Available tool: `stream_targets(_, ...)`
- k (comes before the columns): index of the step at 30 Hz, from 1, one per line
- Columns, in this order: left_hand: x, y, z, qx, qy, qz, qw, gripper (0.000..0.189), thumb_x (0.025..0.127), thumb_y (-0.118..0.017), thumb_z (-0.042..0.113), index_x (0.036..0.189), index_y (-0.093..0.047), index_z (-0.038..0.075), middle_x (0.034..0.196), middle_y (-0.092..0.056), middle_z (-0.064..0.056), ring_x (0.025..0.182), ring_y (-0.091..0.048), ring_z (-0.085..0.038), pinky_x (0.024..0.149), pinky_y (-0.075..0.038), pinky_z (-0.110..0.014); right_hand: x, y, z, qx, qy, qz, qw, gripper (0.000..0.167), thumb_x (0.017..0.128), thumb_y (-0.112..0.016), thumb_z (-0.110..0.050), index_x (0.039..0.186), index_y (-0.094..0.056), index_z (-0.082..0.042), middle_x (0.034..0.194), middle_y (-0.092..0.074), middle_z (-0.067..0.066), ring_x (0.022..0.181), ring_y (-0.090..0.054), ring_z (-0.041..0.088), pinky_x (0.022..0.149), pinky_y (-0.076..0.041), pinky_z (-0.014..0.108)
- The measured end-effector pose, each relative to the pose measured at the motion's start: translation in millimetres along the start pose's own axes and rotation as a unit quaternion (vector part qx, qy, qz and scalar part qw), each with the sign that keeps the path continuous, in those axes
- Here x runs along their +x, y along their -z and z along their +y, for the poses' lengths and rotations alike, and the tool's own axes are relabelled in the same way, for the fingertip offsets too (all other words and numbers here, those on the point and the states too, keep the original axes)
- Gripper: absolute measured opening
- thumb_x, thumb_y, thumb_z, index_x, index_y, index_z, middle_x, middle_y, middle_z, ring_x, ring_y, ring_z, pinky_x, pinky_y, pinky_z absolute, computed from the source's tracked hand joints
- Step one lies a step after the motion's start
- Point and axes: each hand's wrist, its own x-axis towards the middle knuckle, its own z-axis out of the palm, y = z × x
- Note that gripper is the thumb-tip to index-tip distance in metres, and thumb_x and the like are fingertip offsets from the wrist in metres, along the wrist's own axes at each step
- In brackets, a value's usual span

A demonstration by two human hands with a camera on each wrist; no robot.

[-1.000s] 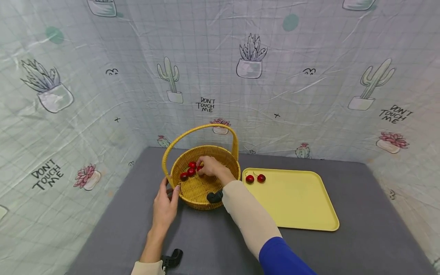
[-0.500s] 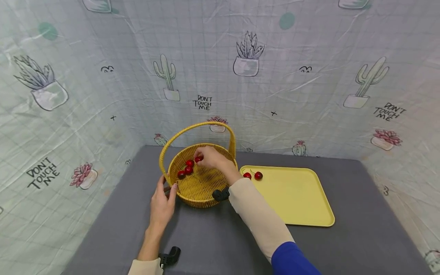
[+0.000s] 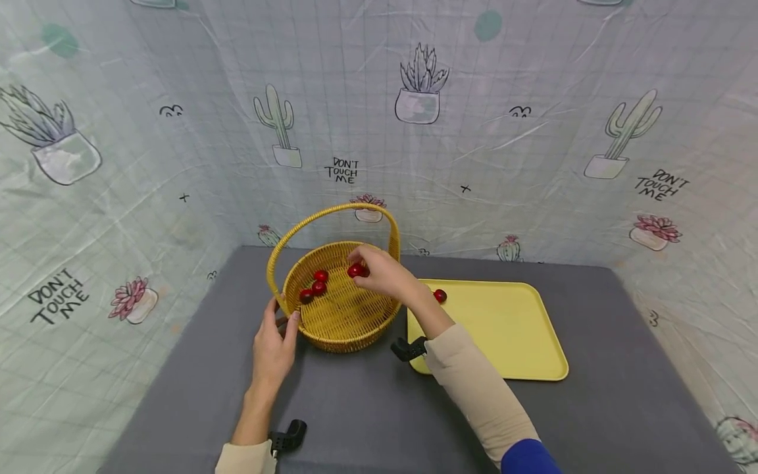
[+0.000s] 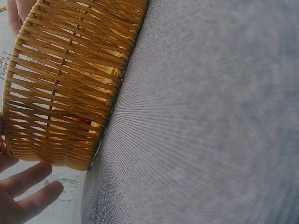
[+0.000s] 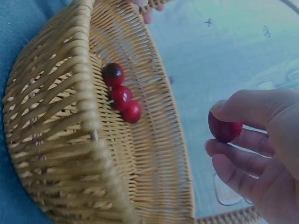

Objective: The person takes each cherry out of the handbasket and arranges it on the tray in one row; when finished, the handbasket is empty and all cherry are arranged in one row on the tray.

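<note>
My left hand [image 3: 275,349] holds the left side of a yellow woven basket [image 3: 348,343], thumb at the rim close to the handle's foot. Several of its fingers [image 4: 35,179] show beside the outer wall in the left wrist view. Between thumb and fingertips my right hand [image 3: 387,275] pinches a dark red cherry [image 5: 224,125], raised over the basket's right part. Inside the basket, three cherries [image 5: 120,98] lie touching in a row near the left wall.
Right of the basket lies a yellow tray [image 3: 497,339], with a cherry [image 3: 440,295] near its far left corner; my right forearm covers part of it. The arched handle [image 3: 326,210] rises over the basket. A printed cloth [image 3: 503,145] hangs behind the grey table [image 3: 349,408].
My right hand has lifted a cherry from beside the others and carried it up and to the right. The left hand keeps its hold on the basket. The head view has shifted slightly.
</note>
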Motion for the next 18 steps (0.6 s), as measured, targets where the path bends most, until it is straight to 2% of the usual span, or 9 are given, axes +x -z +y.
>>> stream_targets(4,0.6,0.1,0.1,0.0,-0.001,-0.002,1.0,0.062,0.105,-0.049,0.042,0.157,-0.031,0.013,0.154,-0.044,-0.015,0.118,-0.064,-0.037,0.089,-0.058,-0.054,-17.9,6.5,2.8,0.008,0.005,0.024,0.9997,0.032,0.095,-0.068,-0.013,0.125,-0.06,-0.007,0.124,-0.06,0.008,0.101,-0.063,0.019,0.086,-0.057,0.032)
stream_targets(9,1.3,-0.7,-0.3,0.002,-0.003,-0.001,1.0,0.062,0.105,-0.05,0.041,0.157,-0.031,0.013,0.154,-0.045,-0.015,0.118,-0.064,-0.037,0.089,-0.058,-0.054,-41.9,15.3,10.1,0.012,0.012,0.064,0.9978,0.029,0.094,-0.068,-0.013,0.122,-0.062,-0.009,0.117,-0.059,0.006,0.095,-0.061,0.018,0.08,-0.056,0.029)
stream_targets(13,1.9,-0.8,-1.7,0.002,-0.004,0.006,1.0,0.061,0.105,-0.051,0.04,0.156,-0.033,0.013,0.152,-0.046,-0.015,0.117,-0.065,-0.037,0.088,-0.059,-0.054,-59.5,22.4,20.6,0.014,0.011,0.092,0.9956,0.032,0.094,-0.067,-0.013,0.125,-0.062,-0.009,0.116,-0.059,0.007,0.095,-0.061,0.023,0.08,-0.056,0.033)
stream_targets(18,2.0,-0.8,-1.9,0.001,-0.004,0.002,1.0,0.062,0.105,-0.05,0.041,0.157,-0.031,0.013,0.154,-0.045,-0.016,0.117,-0.064,-0.038,0.088,-0.058,-0.055,-78.5,29.4,42.0,0.011,-0.015,0.119,0.9927,0.036,0.093,-0.069,-0.012,0.128,-0.061,-0.005,0.114,-0.061,0.01,0.097,-0.064,0.029,0.084,-0.056,0.042)
